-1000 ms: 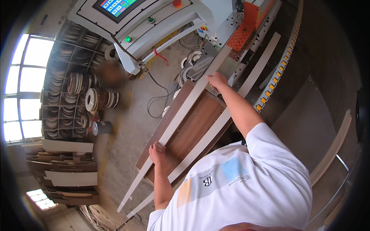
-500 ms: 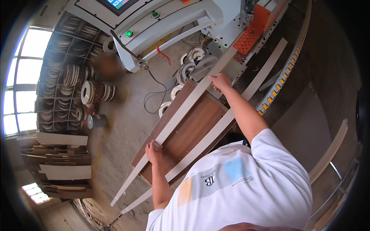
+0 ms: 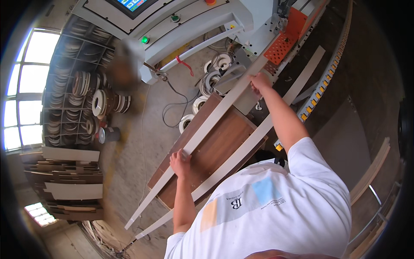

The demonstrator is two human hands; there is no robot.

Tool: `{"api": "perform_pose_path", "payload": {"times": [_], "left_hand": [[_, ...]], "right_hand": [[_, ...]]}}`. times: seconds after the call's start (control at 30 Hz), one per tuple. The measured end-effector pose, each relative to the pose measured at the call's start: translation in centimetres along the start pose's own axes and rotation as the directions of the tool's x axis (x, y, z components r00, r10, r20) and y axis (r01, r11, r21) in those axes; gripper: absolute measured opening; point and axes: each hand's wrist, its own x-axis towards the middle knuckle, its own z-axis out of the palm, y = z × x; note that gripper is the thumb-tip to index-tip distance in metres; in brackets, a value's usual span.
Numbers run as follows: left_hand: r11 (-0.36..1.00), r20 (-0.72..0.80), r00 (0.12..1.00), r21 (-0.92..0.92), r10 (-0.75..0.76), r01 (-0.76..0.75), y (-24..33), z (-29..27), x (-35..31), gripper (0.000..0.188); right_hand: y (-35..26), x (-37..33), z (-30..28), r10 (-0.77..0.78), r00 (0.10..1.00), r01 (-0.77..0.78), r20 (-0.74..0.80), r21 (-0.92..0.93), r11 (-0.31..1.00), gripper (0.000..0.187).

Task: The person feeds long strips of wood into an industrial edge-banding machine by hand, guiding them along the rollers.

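Observation:
A long, narrow pale board strip (image 3: 206, 125) runs diagonally over a brown wooden box-like stand (image 3: 224, 138), its upper end reaching the machine's orange perforated guard (image 3: 280, 49). My left hand (image 3: 180, 164) is closed over the strip about midway along the stand, fingers curled at its edge. Farther up, close to the guard, my right hand (image 3: 260, 84) pinches the strip's near edge with bent fingers. A second pale strip (image 3: 241, 149) lies parallel, nearer my body, and passes under my right forearm.
A grey machine (image 3: 181, 32) with a screen and green button stands ahead. Edging rolls (image 3: 211, 82) and a black cable lie on the floor. A rack of rolls (image 3: 69, 90) and stacked boards (image 3: 73, 190) are at left. A curved roller track (image 3: 321, 88) is at right.
Both hands have moved up and right along the strip, toward the orange guard. The strip's lower end has barely shifted in view.

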Motion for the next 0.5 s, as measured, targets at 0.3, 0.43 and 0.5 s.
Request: {"api": "perform_pose_path", "payload": {"times": [0.3, 0.43, 0.5], "left_hand": [[0.998, 0.046, 0.998, 0.045, 0.053, -0.055, 8.0, 1.0, 3.2, 0.057], [0.999, 0.099, 0.995, 0.039, 0.021, -0.024, 9.7, 1.4, 4.2, 0.061], [0.991, -0.017, 0.991, -0.012, 0.130, -0.130, 10.4, 1.9, 4.5, 0.067]], "right_hand": [[-1.6, 3.3, -4.7, 0.004, 0.992, -0.009, -0.128, -0.036, 0.999, 0.045], [-0.9, -0.4, -0.6, 0.053, 0.995, -0.058, -0.079, -0.066, 0.996, 0.049], [0.2, -3.2, 2.7, 0.075, 0.997, -0.073, 0.003, -0.164, 0.984, 0.050]]}}
